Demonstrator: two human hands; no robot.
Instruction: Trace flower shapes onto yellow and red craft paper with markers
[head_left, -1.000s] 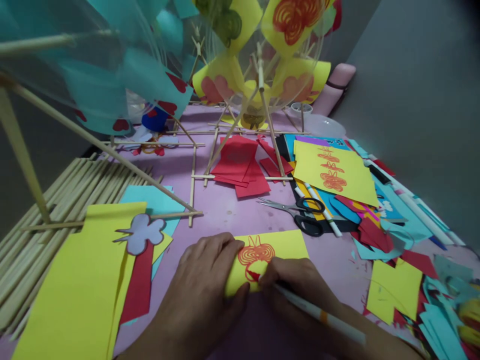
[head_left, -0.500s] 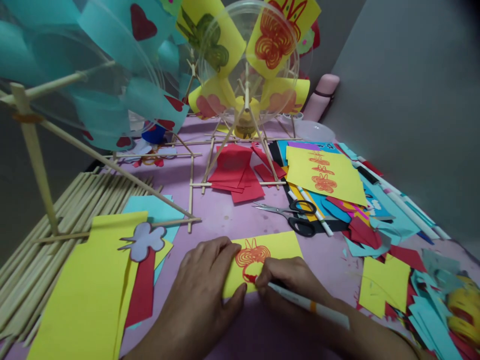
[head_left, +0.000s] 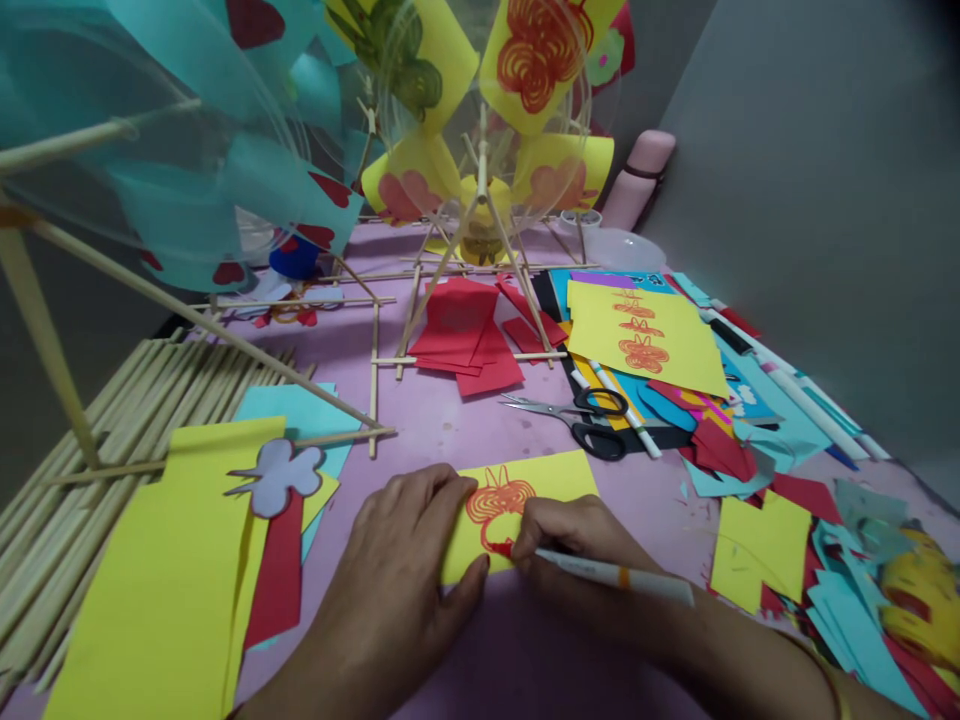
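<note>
In the head view my right hand [head_left: 574,535] pinches a white marker [head_left: 615,573] with an orange band, its red tip touching a yellow paper card [head_left: 559,478]. A red-orange butterfly drawing [head_left: 501,505] shows on the card, with swirled upper wings and a lower loop outlined. Flat on the card's left edge lies my left hand [head_left: 405,560], fingers stretched out and thumb apart, holding nothing in a grip. Black-handled scissors [head_left: 596,420] rest just beyond the card. My right fingers hide part of the drawing's lower right.
Stick-framed wheels with paper flaps stand behind, one with yellow flaps [head_left: 420,180]. Bamboo sticks [head_left: 127,440], yellow sheets [head_left: 157,560] and a grey butterfly cutout [head_left: 281,478] lie left. Red papers [head_left: 469,335], a drawn yellow sheet [head_left: 645,335], markers [head_left: 810,405] and scraps [head_left: 761,545] lie around.
The whole view has shifted slightly, with things appearing a little higher and further left. The marker's tip stays at the lower loop; both hands keep their hold and place on the card.
</note>
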